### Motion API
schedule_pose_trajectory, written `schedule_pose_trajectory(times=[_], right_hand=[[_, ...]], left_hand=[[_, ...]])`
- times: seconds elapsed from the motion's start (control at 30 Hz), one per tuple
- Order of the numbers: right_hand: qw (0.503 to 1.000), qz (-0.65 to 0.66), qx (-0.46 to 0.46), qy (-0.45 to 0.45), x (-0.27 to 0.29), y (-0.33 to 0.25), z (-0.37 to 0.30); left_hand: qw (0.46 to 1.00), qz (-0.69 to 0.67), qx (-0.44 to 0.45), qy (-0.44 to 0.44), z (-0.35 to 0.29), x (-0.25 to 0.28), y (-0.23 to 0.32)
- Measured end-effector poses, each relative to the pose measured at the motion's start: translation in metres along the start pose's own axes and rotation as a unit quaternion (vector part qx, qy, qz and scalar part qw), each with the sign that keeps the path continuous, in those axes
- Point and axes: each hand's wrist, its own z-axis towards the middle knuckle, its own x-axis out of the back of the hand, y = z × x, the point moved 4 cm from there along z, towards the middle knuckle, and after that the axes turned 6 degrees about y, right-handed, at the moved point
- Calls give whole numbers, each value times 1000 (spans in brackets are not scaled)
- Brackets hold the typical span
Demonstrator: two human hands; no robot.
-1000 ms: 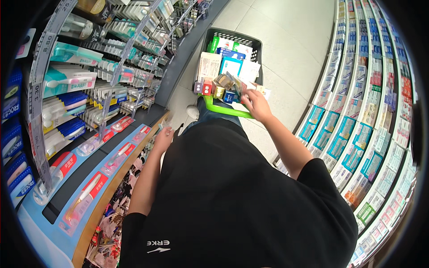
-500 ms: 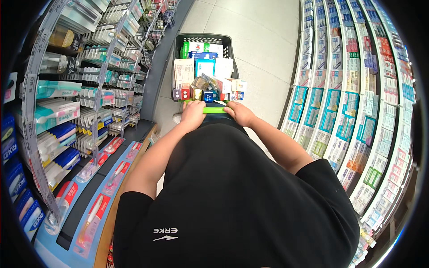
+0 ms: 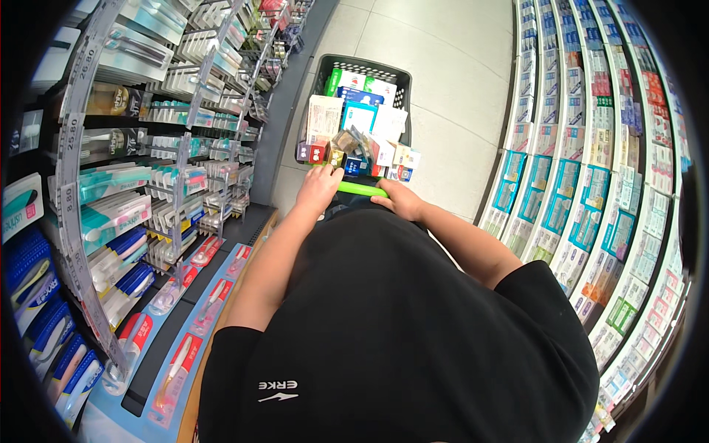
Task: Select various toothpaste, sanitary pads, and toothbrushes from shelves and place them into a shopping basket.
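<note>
Both my hands are on the bright green handle point(image 3: 357, 188) of a black shopping basket point(image 3: 403, 92). My left hand point(image 3: 320, 186) is wrapped round the handle's left end. At the right end, my right hand point(image 3: 399, 199) is closed on it. Packed boxes fill the basket: a beige box point(image 3: 323, 116), a white box with a light blue border point(image 3: 360, 118), a blue box point(image 3: 360, 96) and, at the far end, a green and white box point(image 3: 347, 79). Small dark red boxes point(image 3: 316, 153) and a clear packet point(image 3: 346, 140) lie at the near end. What supports the basket is hidden.
On the left, a rack point(image 3: 188, 159) of hanging toothbrush packs runs alongside me, above a low blue display tray point(image 3: 193, 317). Curved rows of toothpaste-like boxes fill the right shelves point(image 3: 557, 196). Pale floor tiles point(image 3: 458, 96) stretch between them.
The basket and both hands have shifted right in the picture, and the handle now slants down to the right. The shelves have shifted right too. Both hands keep their hold.
</note>
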Motion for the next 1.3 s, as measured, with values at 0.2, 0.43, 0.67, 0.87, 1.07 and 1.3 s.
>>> schedule_pose_trajectory(times=[0.2, 0.43, 0.67, 0.87, 1.07, 1.3], right_hand=[[993, -97, -11, -71, 21, -6, 40], [991, -119, -2, -67, 46, 2, 74], [962, -132, 196, 135, 79, 4, 95], [980, -164, 55, 94, 118, -10, 113], [988, -97, -4, 124, 136, 25, 167], [980, -124, -67, 138, 202, 26, 186]], left_hand=[[999, 28, 34, 20, 43, 18, -24], [985, 69, 73, -138, 118, 25, -41], [989, 83, 37, -112, 172, 8, -61], [988, 108, 28, -109, 214, 12, -64], [977, 144, 34, -152, 269, 27, -35], [970, 170, 46, -168, 329, 30, -30]])
